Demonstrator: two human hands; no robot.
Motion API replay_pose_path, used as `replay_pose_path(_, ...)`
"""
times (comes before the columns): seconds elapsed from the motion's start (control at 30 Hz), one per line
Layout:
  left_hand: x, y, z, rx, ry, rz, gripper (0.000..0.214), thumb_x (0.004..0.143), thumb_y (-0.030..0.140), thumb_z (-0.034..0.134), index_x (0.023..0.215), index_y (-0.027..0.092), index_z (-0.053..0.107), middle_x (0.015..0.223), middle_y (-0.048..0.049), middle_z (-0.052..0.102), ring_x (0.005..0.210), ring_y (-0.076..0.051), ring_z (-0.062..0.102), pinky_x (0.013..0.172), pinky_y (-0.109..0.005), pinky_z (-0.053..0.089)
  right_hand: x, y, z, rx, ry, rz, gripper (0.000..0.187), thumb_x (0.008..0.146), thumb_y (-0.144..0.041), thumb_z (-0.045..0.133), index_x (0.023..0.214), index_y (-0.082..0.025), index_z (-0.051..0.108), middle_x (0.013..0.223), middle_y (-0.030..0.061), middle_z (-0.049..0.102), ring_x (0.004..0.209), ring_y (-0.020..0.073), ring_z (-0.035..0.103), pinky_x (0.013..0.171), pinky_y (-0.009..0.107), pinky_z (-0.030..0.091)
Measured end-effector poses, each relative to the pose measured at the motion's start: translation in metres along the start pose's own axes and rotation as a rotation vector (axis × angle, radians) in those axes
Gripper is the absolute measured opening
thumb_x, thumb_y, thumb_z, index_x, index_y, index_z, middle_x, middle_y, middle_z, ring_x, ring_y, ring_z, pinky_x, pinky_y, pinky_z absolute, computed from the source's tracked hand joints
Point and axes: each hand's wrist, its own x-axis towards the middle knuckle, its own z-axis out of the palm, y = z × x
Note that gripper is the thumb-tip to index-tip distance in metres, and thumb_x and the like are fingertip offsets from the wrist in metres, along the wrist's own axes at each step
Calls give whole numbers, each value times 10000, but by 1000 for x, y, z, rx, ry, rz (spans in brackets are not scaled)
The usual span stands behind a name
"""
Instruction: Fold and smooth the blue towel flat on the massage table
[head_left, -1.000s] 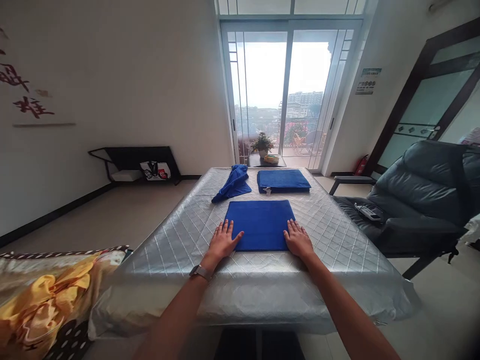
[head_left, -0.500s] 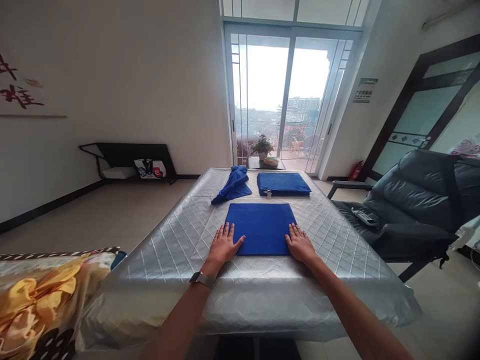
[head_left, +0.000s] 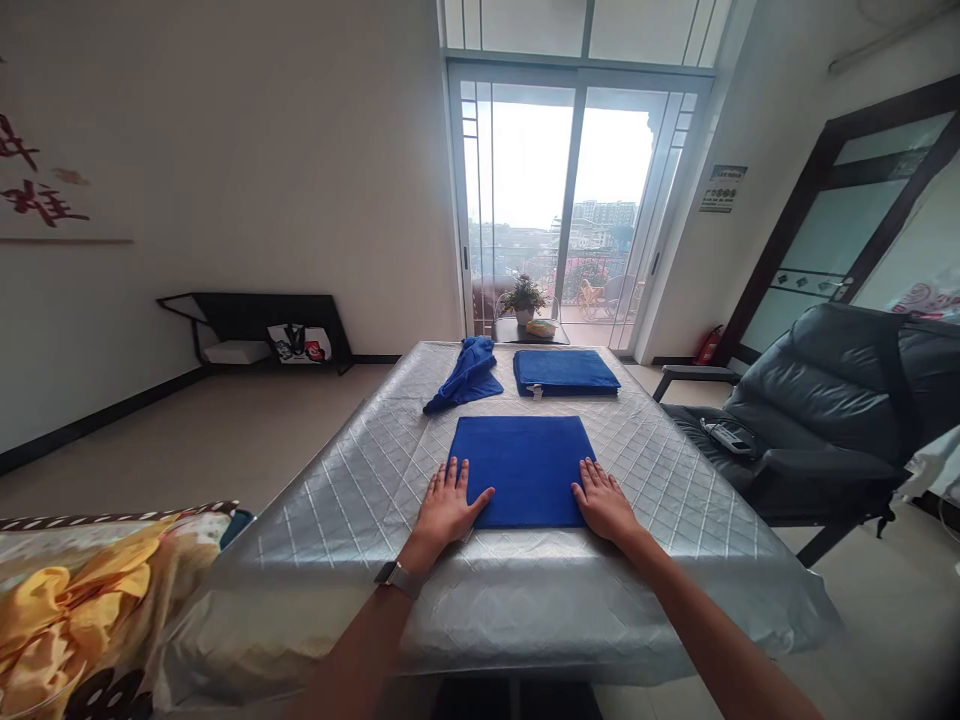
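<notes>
A folded blue towel (head_left: 529, 470) lies flat as a neat rectangle near the front of the table. On its left edge rests my left hand (head_left: 448, 503), fingers spread and pointing away from me, a watch on the wrist. My right hand (head_left: 606, 500) lies open along the opposite edge, palm down. Beyond them, toward the back right, sits a stack of folded blue towels (head_left: 568, 370) with a small white tag at its front. A crumpled blue cloth (head_left: 469, 375) is heaped to the left of that stack.
A silver quilted cover (head_left: 352, 500) drapes the table. To the right stands a dark armchair (head_left: 810, 400) with a grey device (head_left: 727, 436) on its seat. Yellow fabric (head_left: 90, 590) lies at the lower left. A potted plant (head_left: 524, 297) stands behind the table, before glass doors.
The view has tilted slightly, so the table and towel sit a little lower. Both hands stay on the towel's side edges, having slid slightly toward me at most.
</notes>
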Motion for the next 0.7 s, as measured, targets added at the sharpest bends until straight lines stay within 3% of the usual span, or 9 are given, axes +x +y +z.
replay_pose_path(0.23,-9,2,-2,-3,-9,-8,1054,912,840,124,1629,69,182,1694,-194,80,1570,-350,99,1251,-482,145,-1,-2,-16,13,-42,13,664,1051,-447,194,1638,-140,228,1700,54,188,1575,202,129,1269,495,22)
replay_pose_path(0.4,-11,3,-3,-5,14,-13,1029,922,827,126,1633,86,185,1698,-172,89,1568,-346,122,1251,-484,153,26,-4,-27,34,11,-18,652,1054,-411,190,1634,-118,245,1698,70,209,1573,193,137,1267,427,76)
replay_pose_path(0.57,-11,4,-3,-20,14,-14,1017,928,823,137,1631,90,201,1699,-172,99,1569,-343,120,1255,-480,146,53,-3,-16,24,24,-12,672,1055,-431,171,1639,-102,216,1707,77,167,1576,193,117,1263,395,97)
replay_pose_path(0.7,-11,3,-2,-29,17,-16,1008,933,815,145,1631,91,202,1701,-163,98,1572,-337,105,1260,-469,139,59,0,-2,11,54,-5,687,1055,-448,177,1638,-87,207,1706,80,168,1577,194,110,1265,379,87)
